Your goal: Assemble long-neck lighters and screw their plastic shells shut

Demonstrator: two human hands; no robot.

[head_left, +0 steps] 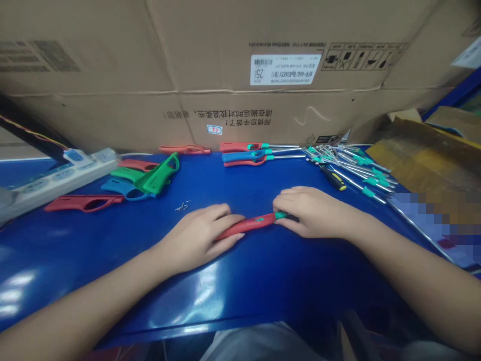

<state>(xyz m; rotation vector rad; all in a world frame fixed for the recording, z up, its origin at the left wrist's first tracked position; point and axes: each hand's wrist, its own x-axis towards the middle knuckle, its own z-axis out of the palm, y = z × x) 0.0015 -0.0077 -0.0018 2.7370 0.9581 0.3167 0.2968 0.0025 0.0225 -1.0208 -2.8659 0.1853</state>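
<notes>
Both hands are at a red long-nosed lighter [251,225] just above or on the blue table, lying nearly level. My left hand [203,233] is closed round the rear of its red body. At the other end, my right hand [310,210] grips near the teal collar [280,214]; a dark part shows between its fingers, and the rest of that end is hidden. Left of the lighter lie several small screws or pins [183,206]. Behind it rest red and blue lighters [244,158] with metal tubes fitted.
Loose handle shells, such as a green one [160,175] and a red one [82,202], lie beside a white power strip [60,178]. At right are piled metal tubes with teal collars [361,165] and a black-yellow screwdriver [333,178]. A cardboard wall [124,110] bounds the table's back.
</notes>
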